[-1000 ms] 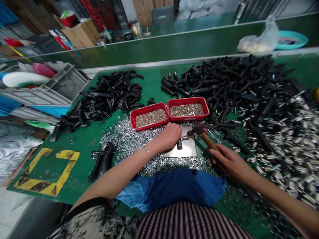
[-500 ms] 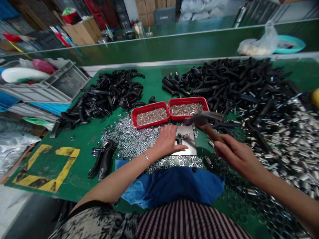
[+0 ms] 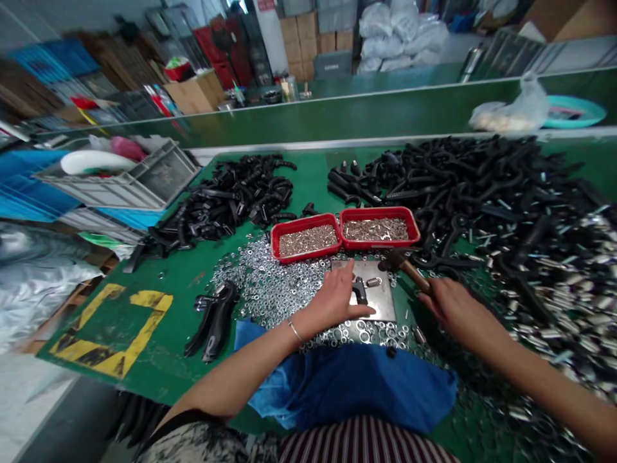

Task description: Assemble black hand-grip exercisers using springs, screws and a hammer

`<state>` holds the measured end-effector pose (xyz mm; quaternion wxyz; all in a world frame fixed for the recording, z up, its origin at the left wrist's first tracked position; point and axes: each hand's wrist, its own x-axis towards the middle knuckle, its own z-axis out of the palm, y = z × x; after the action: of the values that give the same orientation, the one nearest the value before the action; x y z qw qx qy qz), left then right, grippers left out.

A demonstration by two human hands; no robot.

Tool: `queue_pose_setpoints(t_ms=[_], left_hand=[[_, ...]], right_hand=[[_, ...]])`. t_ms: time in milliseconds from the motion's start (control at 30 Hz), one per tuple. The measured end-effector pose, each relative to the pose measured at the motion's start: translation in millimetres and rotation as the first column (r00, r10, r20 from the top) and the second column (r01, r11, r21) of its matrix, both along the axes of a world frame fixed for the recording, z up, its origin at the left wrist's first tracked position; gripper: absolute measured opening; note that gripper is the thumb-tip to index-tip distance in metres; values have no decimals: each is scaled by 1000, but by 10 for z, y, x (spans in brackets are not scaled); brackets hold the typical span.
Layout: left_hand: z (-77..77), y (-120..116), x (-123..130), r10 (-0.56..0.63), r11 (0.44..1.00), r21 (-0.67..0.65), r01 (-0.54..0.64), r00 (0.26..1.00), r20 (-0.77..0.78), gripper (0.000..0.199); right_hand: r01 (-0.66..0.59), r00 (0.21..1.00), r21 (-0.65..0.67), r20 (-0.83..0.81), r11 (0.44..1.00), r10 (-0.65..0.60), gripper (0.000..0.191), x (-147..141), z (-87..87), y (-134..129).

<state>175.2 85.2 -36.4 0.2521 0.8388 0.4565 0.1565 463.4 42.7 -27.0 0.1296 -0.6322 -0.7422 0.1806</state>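
My left hand [image 3: 335, 297] rests on the left part of a flat metal plate [image 3: 384, 307], index finger and thumb spread apart around a small black part [image 3: 359, 290]. A small spring [image 3: 373, 281] lies on the plate just right of that part. The palm side is hidden, so anything under the fingers cannot be seen. My right hand [image 3: 450, 301] is wrapped round the wooden handle of a hammer [image 3: 415, 275], whose dark head is low near the plate's upper right corner.
Two red trays [image 3: 306, 257] of small metal pieces stand behind the plate. Loose nuts [image 3: 270, 283] surround it. Black handles [image 3: 453, 173] are heaped at the back right, springs [image 3: 592, 299] on the right. An assembled clamp [image 3: 219, 321] lies at left; a blue cloth [image 3: 357, 379] is in front.
The hammer has come down and its head now sits lower, beside the plate. My left hand stays at the plate by the black part. The whole view has shifted.
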Motion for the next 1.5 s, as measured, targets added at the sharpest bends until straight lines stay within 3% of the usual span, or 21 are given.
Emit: queue_pose_setpoints(t_ms=[67, 133, 267, 400, 533, 600, 667, 800, 900, 967, 1033, 1100, 1167, 1200, 1267, 1333, 1433, 1500], left_hand=[[125, 125, -101, 6, 1000, 10, -7, 997, 76, 100], [262, 354, -272, 60, 995, 75, -71, 989, 136, 78], [457, 982, -703, 228, 971, 43, -235, 965, 126, 43], [508, 1567, -876, 315, 948, 16, -317, 945, 90, 33], [407, 2139, -551, 227, 973, 32, -228, 973, 35, 29], [288, 2438, -280, 140, 986, 95, -135, 988, -58, 28], [141, 2724, -17, 60, 986, 161, -34, 985, -160, 32], [-152, 3208, 329, -51, 976, 188, 107, 960, -277, 25], [-238, 3355, 387, -71, 982, 152, 110, 968, -240, 16], [-179, 3308, 343, -28, 991, 124, 56, 975, -218, 18], [-31, 3172, 263, 77, 990, 133, -50, 975, -210, 18], [180, 2977, 171, 209, 966, 191, -173, 960, -188, 35], [412, 2715, 86, 299, 933, 235, -272, 950, -90, 46], [519, 2546, 51, 310, 928, 228, -296, 950, -30, 45], [682, 2111, 10, 294, 947, 98, -306, 948, 119, 37], [745, 1553, 17, 276, 953, -208, -219, 909, 311, 36], [657, 673, 109, 369, 822, -569, -43, 800, 473, 40], [541, 213, 178, 420, 753, -658, -9, 777, 470, 44]], right_hand=[[-147, 988, 246, 80, 958, 131, 36, -71, -21, 78], [-293, 956, 309, 80, 905, 283, 36, -231, -46, 192], [-416, 909, 192, 120, 889, 399, 29, -552, -159, 445], [-390, 920, 81, -7, 917, 391, 15, -581, -238, 545], [-254, 933, 254, -191, 933, 306, 14, -517, -122, 400], [-191, 910, 347, -288, 918, 299, 16, -512, -36, 260], [-128, 860, 351, -427, 928, 280, 17, -521, 12, 105], [66, 713, 103, -701, 992, 25, 20, -533, -71, -165], [204, 467, -99, -865, 974, -186, 18, -511, -162, -254], [240, 266, -215, -923, 947, -277, 20, -483, -169, -226], [227, 113, -331, -925, 916, -363, 26, -454, -138, -146], [150, 14, -444, -892, 883, -451, 32, -433, -97, -56], [75, -30, -515, -857, 854, -515, 36, -430, -71, 11], [71, -20, -526, -851, 848, -526, 37, -438, -66, 32], [129, 81, -492, -860, 861, -504, 38, -479, -62, 55], [214, 234, -414, -858, 885, -458, 39, -551, -48, 61], [285, 420, -297, -816, 911, -397, 40, -697, 15, 50], [287, 579, -155, -758, 945, -300, 39, -788, 69, 30]])
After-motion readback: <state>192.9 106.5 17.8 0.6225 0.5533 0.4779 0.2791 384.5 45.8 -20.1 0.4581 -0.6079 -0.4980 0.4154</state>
